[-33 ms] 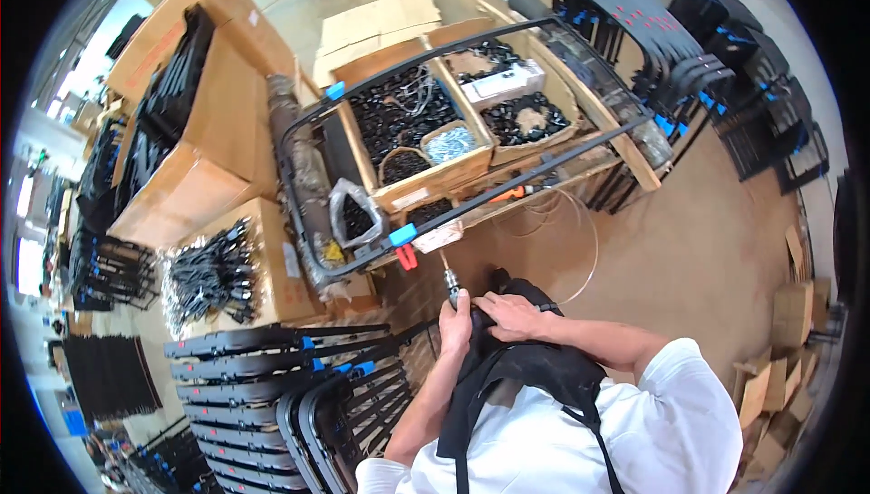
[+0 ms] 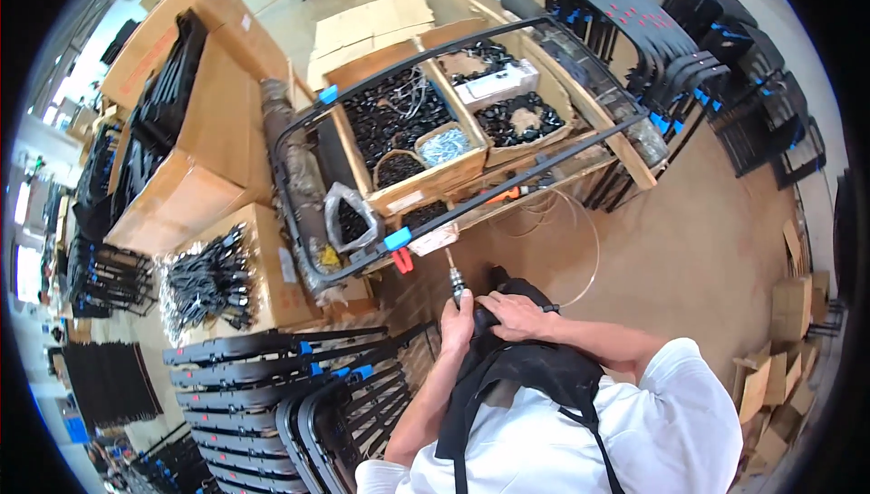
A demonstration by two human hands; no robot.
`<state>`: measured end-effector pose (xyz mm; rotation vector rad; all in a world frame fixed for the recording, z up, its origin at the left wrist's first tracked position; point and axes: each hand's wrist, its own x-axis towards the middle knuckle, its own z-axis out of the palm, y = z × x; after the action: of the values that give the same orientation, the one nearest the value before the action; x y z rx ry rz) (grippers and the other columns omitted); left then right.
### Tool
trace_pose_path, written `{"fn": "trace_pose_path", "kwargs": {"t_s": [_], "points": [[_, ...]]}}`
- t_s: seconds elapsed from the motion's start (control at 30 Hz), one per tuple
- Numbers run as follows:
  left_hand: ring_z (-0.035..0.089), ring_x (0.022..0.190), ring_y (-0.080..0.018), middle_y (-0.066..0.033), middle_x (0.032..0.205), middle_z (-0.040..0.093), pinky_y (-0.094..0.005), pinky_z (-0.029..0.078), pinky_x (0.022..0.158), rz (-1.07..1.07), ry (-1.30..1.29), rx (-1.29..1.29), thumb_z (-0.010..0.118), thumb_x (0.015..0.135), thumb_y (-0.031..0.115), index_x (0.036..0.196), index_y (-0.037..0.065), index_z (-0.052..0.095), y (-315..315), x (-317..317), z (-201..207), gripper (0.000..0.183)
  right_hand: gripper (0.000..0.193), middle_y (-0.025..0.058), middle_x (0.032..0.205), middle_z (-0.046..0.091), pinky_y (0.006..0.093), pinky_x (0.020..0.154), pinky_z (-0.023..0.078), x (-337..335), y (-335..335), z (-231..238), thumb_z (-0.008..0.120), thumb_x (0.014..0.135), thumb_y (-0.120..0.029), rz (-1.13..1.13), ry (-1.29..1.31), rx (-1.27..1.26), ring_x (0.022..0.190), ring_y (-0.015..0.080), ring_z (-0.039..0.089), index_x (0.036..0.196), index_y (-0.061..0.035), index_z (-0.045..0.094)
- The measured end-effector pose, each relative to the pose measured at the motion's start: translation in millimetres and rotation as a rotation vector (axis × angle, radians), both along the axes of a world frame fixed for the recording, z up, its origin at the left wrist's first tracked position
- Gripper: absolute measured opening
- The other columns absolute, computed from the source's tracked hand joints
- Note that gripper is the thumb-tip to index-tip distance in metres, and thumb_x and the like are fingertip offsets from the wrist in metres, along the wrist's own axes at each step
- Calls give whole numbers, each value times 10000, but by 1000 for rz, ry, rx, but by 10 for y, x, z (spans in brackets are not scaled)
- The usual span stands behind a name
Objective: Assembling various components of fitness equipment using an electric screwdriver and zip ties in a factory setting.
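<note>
My left hand [image 2: 456, 320] is closed around the front of a power drill, just behind its metal chuck [image 2: 458, 282]. A thin bit [image 2: 449, 256] points away from me, toward a black tubular frame [image 2: 517, 193] lying across the workbench. My right hand [image 2: 512, 315] bends over the dark rear part of the drill, fingers curled; most of the drill body is hidden by my hands and black apron. On the frame's near bar sit a blue clip [image 2: 398, 238] and a red clip [image 2: 402, 260]. Beside them is a pale block [image 2: 435, 240].
Wooden bins [image 2: 426, 188] on the bench hold black parts and silver screws [image 2: 444, 144]. An orange-handled tool [image 2: 509, 194] lies at the bench edge, a thin hose [image 2: 595, 263] looping below. Stacked black frames [image 2: 240, 398] stand close at left, near cartons [image 2: 213, 150].
The bench and everything on it sit slightly farther left in view, and the drill bit's tip appears a little farther right. Both hands keep their grip.
</note>
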<state>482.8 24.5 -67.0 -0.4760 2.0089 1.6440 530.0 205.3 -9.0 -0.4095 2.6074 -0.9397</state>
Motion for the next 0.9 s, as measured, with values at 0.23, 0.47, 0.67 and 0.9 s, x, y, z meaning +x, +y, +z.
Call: {"fn": "trace_pose_path", "kwargs": {"t_s": [0.23,0.47,0.67,0.9], "points": [[683,906,-129,-83,1087,761,-311,570,811,-436,-28,118,557,1098,444,1346,18,662,463,-437,223,504,682,248,1397,606,481,1071,511,-30,1225,-80,753,850,-254,-708,-47,47,1269,432,613,1456,-33,528],[686,861,-145,-59,960,740,-327,565,752,-219,-154,78,595,1085,430,1233,23,694,474,-854,427,444,502,285,1171,695,532,941,553,-1179,2834,-938,705,844,-139,-881,-87,145,1097,470,687,1320,-33,585],[706,850,-196,-94,943,745,-385,568,785,-197,188,-176,606,1061,389,1164,32,716,517,-1425,1064,388,661,242,1332,655,437,1078,491,-1525,4902,-2658,725,951,-193,-682,277,88,1267,400,624,1527,4,468],[729,926,-231,-165,988,765,-394,563,867,644,377,-653,649,1025,383,1162,-9,727,-1167,-1795,1806,422,621,324,1409,588,519,1066,484,-1919,4035,-2480,595,989,-336,-695,-176,471,1274,511,580,1510,-18,481]]}}
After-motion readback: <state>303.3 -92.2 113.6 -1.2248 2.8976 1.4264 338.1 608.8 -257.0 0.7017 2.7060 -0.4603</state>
